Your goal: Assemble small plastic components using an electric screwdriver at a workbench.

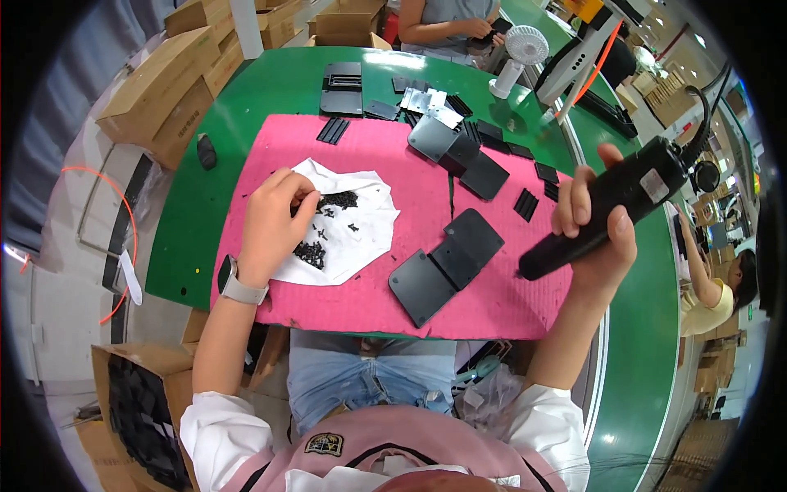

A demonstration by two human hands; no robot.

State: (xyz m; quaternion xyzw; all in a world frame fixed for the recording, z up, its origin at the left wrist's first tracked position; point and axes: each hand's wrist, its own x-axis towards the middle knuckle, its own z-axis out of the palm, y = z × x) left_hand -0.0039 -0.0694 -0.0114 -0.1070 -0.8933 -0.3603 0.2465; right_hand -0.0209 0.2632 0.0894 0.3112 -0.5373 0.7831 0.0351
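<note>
My right hand point(597, 215) is wrapped round a black electric screwdriver point(627, 197), held tilted above the right side of the pink mat, tip toward lower left. My left hand point(280, 215) has its fingers curled together at small black screws point(338, 199) heaped on a white sheet point(369, 238). Whatever its fingertips hold is hidden. A second heap of screws point(310, 254) lies nearer me. Between my hands, a hinged black plate part point(447, 266) rests unfolded on the mat. Another black plate part point(484, 176) sits farther back.
The pink mat point(344, 316) covers much of the green table point(184, 254). Several black and silver plates point(426, 102) and ribbed strips point(526, 205) are spread toward the back. A white fan point(525, 49) stands there, near another person's hands point(479, 29). Cardboard boxes point(156, 98) are stacked left.
</note>
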